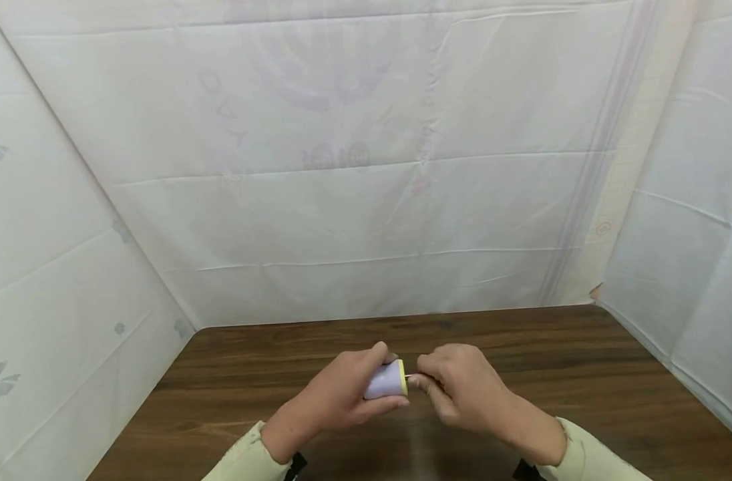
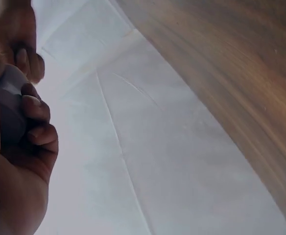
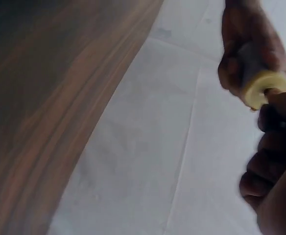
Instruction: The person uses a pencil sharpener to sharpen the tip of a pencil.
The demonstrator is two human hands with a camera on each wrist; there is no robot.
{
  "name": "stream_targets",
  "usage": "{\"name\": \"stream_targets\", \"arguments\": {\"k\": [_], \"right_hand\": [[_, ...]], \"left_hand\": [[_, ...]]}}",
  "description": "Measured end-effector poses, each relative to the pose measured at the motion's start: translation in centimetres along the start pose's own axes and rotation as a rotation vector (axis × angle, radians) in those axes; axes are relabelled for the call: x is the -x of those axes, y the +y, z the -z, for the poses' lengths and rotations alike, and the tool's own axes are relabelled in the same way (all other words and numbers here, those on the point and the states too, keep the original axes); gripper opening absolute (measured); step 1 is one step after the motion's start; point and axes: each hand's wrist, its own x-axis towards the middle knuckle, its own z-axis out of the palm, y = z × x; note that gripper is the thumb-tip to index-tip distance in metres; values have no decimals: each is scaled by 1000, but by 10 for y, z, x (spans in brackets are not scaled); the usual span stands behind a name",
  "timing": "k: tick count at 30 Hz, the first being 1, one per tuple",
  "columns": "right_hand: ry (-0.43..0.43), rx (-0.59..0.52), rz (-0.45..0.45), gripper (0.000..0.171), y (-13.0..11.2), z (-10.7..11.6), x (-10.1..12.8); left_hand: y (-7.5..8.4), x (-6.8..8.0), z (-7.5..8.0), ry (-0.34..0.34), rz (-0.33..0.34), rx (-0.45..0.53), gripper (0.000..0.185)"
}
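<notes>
My left hand [image 1: 342, 391] grips a small lavender cylinder [image 1: 384, 383] with a yellow end, thumb on one side and fingers on the other. The yellow end [image 3: 256, 92] faces my right hand [image 1: 465, 384] and has a dark hole in its middle. Between the right thumb and curled forefinger is the end of a thin, pale stick-like piece [image 1: 410, 376] that meets the yellow end. Most of that piece is covered by the fingers, so its kind cannot be told. Both hands are held over the wooden table [image 1: 222, 381], close together.
White patterned sheeting [image 1: 342, 200] hangs behind the table's far edge. More sheeting stands along the left [image 1: 59, 300] and right [image 1: 696, 280] sides.
</notes>
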Motion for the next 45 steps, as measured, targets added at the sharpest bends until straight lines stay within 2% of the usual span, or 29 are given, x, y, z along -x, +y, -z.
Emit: {"name": "stream_targets", "arguments": {"k": [1, 3, 5, 6, 8, 9, 11, 14, 17, 19, 20, 22, 25, 27, 30, 32, 35, 38, 41, 43, 45], "right_hand": [[-96, -125, -115, 45, -2, 3, 0], [-290, -459, -369, 49, -2, 9, 0], [-442, -773, -638, 49, 1, 15, 0], [-499, -900, -739, 50, 4, 17, 0], [-570, -1078, -842, 49, 10, 18, 2], [-585, -1119, -864, 46, 12, 19, 2], [-600, -1125, -836, 48, 14, 19, 2], [-572, -1004, -743, 49, 16, 20, 2], [-480, -797, -610, 32, 16, 19, 2], [-376, -634, -502, 16, 15, 17, 1], [-309, -528, -422, 10, 15, 15, 1], [-161, -266, -223, 10, 16, 12, 0], [88, 163, 96, 19, 18, 9, -5], [233, 367, 310, 28, 19, 8, -10], [345, 465, 553, 32, 18, 9, -17], [365, 492, 647, 28, 17, 11, -20], [364, 512, 689, 25, 13, 12, -22], [369, 533, 681, 28, 12, 10, -22], [361, 527, 646, 32, 13, 4, -19], [322, 459, 576, 33, 14, -1, -16], [242, 350, 452, 31, 12, -5, -10]], "left_hand": [[0, 0, -1, 1, -36, -59, 46], [-1, -1, -3, -4, -124, -195, 48], [-2, -1, -6, 6, -226, -313, 49], [-2, -2, -7, 13, -268, -361, 49], [-2, -2, -8, 25, -318, -416, 49], [-1, -2, -9, 32, -327, -426, 49], [-1, -2, -9, 29, -308, -411, 50], [-1, -2, -10, 15, -251, -364, 53], [-3, -2, -9, 11, -182, -304, 52], [-3, -2, -9, 16, -125, -254, 50], [-4, -2, -8, 21, -89, -223, 49], [-5, -1, -7, 30, 2, -131, 47], [-5, -1, -3, 43, 137, 99, 40], [-4, -1, 0, 26, 192, 290, 33], [-4, 0, 4, -51, 216, 615, 22], [-4, 0, 5, -109, 216, 798, 19], [-4, -1, 5, -158, 214, 963, 20], [-4, -2, 3, -161, 208, 974, 21], [-3, -1, 2, -154, 219, 886, 20], [-3, 0, 2, -140, 212, 754, 20], [-4, 0, 2, -127, 195, 582, 25]]}}
